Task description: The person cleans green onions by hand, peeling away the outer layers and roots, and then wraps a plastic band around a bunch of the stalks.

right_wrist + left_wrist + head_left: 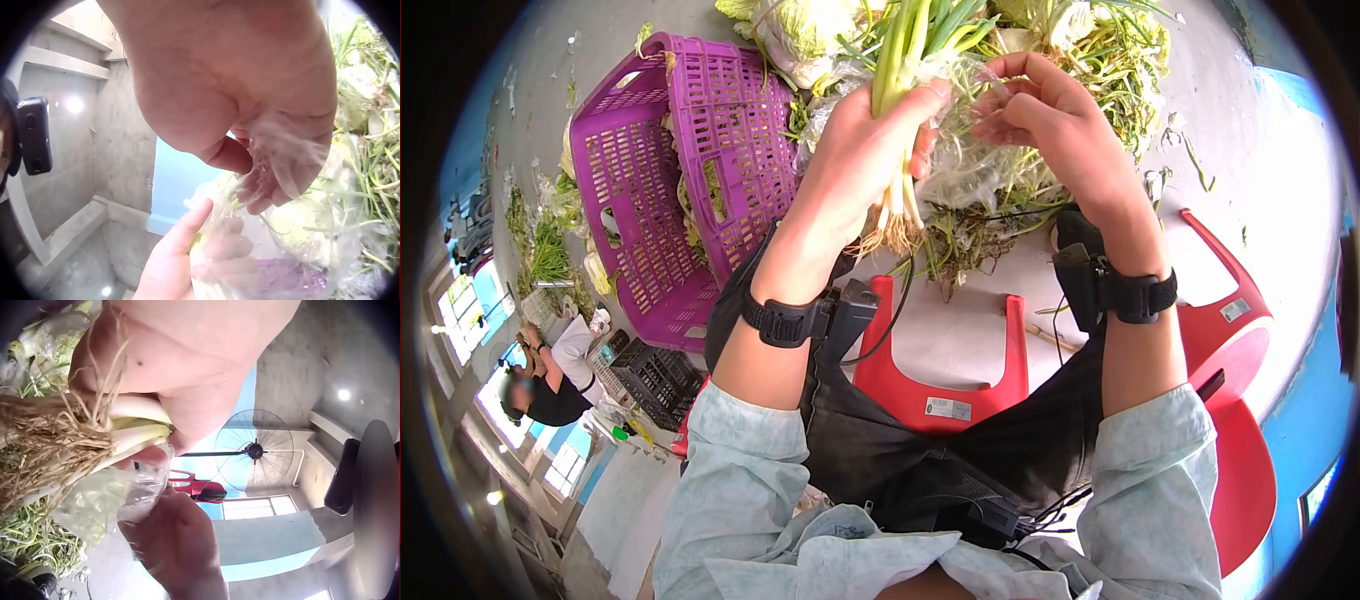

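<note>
In the head view my left hand (850, 150) grips a bunch of scallions (896, 60) round the white stalks. Their green leaves point away from me, and the stringy roots (56, 447) hang out below the fist, large in the left wrist view. A thin clear plastic bag (965, 165) lies against the bunch, just right of the left fingers. My right hand (1055, 120) pinches the bag's film (284, 150) between thumb and curled fingers, close beside the leaves. In the right wrist view the film also stretches over the left fingers.
A purple crate (735, 150) lies tipped at the left. Cabbage (800, 40) and a heap of loose greens (1125, 70) cover the floor ahead. A red stool (945, 400) stands between my legs, another red seat (1230, 340) at right. A person (550, 390) is farther back at left.
</note>
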